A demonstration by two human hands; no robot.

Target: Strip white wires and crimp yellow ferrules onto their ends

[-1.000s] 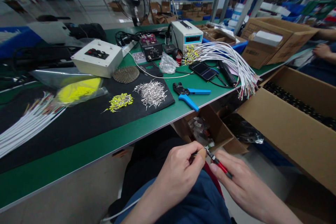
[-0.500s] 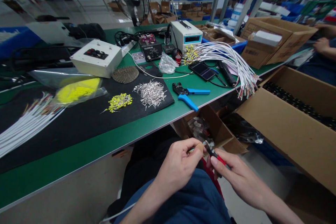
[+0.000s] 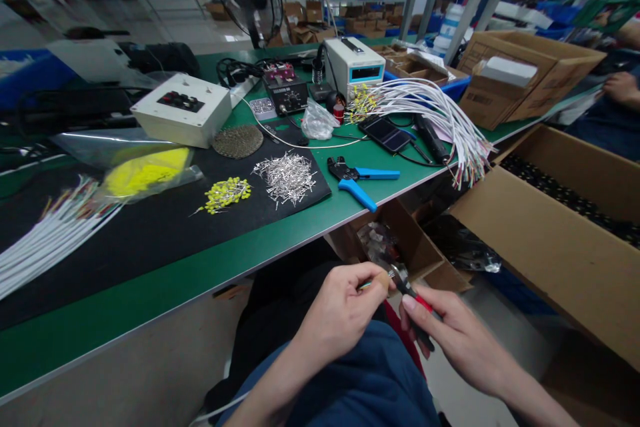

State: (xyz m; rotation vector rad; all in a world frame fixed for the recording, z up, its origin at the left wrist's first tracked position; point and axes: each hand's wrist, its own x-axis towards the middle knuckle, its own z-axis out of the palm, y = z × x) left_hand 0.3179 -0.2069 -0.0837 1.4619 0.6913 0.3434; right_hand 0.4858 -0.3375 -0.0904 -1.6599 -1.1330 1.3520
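In the head view, pinching thin wires (image 3: 367,285) over the lap (image 3: 360,377) with the closed fingers of the left hand (image 3: 340,301), gripping red-handled pliers (image 3: 423,302) in the right hand (image 3: 460,325), close to the wire tips. Best, probably, to square the jaws to the wires before squeezing.

Creased blue garment (image 3: 370,373), black trousers (image 3: 280,300), bare forearms (image 3: 285,370)

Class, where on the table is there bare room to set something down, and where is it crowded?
Bare: the front of the black mat, between the left wires and yellow terminals; also the green table strip before it. Crowded: the back, around the white instrument, black control box and right wires.
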